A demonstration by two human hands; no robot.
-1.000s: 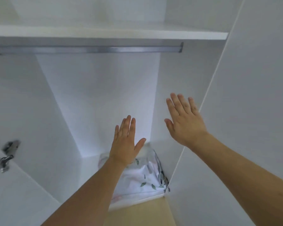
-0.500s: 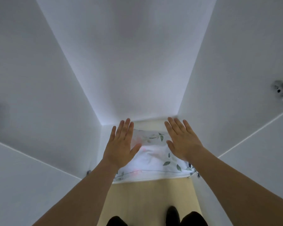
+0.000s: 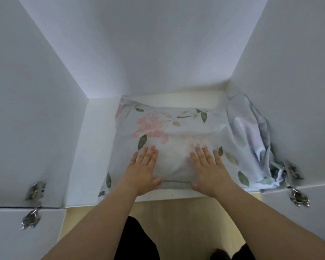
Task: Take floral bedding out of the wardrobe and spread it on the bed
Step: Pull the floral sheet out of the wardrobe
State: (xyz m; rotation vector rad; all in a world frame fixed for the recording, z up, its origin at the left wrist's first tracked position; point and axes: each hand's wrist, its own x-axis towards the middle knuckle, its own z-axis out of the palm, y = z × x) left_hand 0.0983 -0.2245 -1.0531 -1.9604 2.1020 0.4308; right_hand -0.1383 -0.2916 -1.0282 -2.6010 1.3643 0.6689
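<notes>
Folded floral bedding (image 3: pixel 176 128), white with pink flowers and green leaves, lies on the white wardrobe floor (image 3: pixel 94 147). My left hand (image 3: pixel 143 171) rests flat on the bedding's near left part, fingers apart and thumb at the front fold. My right hand (image 3: pixel 208 169) lies flat on the near right part, thumb also at the front edge. Neither hand has closed around the fabric. A bunched part of the bedding (image 3: pixel 251 139) is crumpled against the right wall.
White wardrobe walls enclose the bedding on the left, back and right. Metal door hinges sit at the lower left (image 3: pixel 34 203) and lower right (image 3: pixel 295 182). Pale wooden floor (image 3: pixel 186 222) lies below the wardrobe's front edge, with dark trouser legs (image 3: pixel 137 241) at the bottom.
The view has dropped from the hanging rail to the wardrobe floor. Both hands have come down from mid-air and now lie flat on the floral bedding.
</notes>
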